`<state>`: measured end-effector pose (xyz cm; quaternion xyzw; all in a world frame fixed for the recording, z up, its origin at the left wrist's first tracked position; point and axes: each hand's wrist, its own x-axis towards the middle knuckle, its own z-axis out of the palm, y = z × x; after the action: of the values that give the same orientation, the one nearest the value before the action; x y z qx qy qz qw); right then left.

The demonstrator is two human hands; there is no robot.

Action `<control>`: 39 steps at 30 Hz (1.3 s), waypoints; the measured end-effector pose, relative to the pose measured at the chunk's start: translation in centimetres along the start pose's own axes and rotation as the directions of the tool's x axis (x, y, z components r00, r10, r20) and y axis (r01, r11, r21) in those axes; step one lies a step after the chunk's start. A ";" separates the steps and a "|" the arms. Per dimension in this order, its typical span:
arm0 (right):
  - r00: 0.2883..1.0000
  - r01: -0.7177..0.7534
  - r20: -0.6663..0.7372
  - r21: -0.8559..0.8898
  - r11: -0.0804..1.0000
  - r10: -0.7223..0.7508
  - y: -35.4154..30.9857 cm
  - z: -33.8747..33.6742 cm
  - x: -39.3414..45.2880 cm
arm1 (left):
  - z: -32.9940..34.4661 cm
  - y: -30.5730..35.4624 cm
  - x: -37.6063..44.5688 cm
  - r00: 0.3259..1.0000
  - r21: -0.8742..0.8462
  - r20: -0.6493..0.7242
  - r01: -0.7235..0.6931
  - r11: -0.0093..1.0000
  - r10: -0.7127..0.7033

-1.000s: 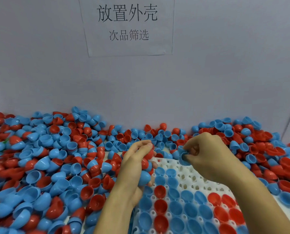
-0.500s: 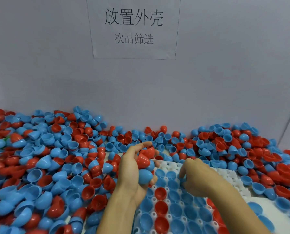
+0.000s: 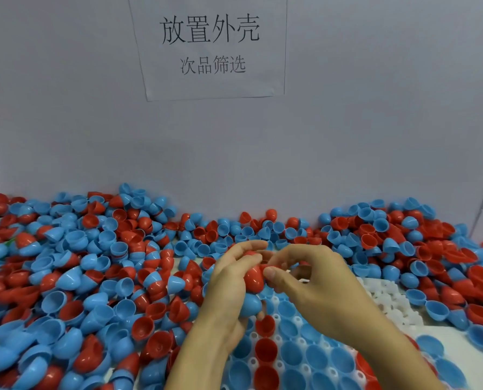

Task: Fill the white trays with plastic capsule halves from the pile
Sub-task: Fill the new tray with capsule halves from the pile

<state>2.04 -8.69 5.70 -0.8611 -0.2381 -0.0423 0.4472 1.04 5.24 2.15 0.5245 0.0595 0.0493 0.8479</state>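
Left hand [image 3: 229, 294]: cradles a stack of capsule halves, red half [image 3: 253, 278] uppermost. Right hand [image 3: 316, 280]: pinches that half's rim. White tray [image 3: 380, 299]: beneath both hands, partly filled. Pile [image 3: 94, 263]: left of the hands. Handling: likely light, stiff, slippery; best taken by the rim.

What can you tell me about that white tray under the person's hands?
The white tray looks like moulded plastic, a flat grid of round sockets. The near sockets hold blue and red capsule halves, open side up; the far right rows show bare. It lies flat against the pile, partly hidden by the left hand and right hand.
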 end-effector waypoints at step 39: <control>0.985 -0.143 -0.147 -0.396 0.907 0.091 2.2 -5.2 0.4 | 1.6 0.4 -0.2 0.994 -0.017 -0.053 0.098 0.995 -0.099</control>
<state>4.10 -13.76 7.27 -0.9434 -0.1432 -0.1177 0.2749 1.04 3.97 3.18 0.5135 0.1075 0.0219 0.8510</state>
